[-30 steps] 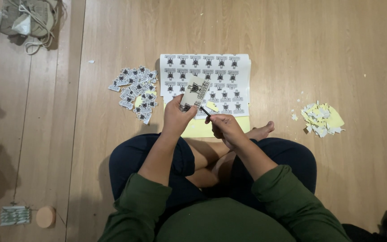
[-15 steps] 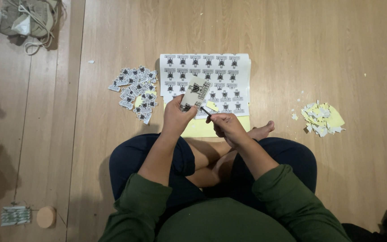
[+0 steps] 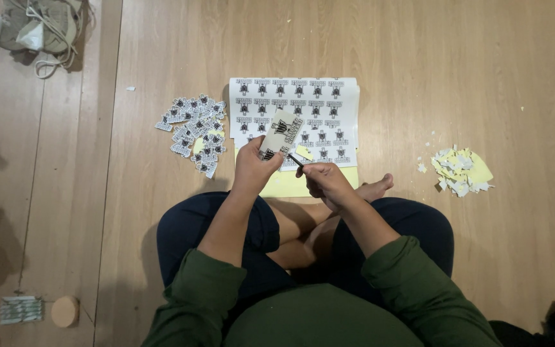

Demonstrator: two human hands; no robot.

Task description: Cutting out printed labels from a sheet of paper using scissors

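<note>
Wooden plank floor, light brown. Lying on it: printed sticker sheet with yellow backing, centre; heap of cut-out stickers left of the sheet; pile of yellow and white paper scraps, right; beige cloth bundle with cord, far left; small round wooden disc beside a folded paper strip, near left.

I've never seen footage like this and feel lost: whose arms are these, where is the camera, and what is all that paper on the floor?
The camera sits on a person's head and looks down at their own lap; they sit cross-legged on a wooden floor. The left hand holds a small strip of printed stickers. The right hand holds a thin dark tool, probably small scissors, against it. Ahead lies a sticker sheet; to its left, a pile of cut stickers; far right, paper scraps.
</note>
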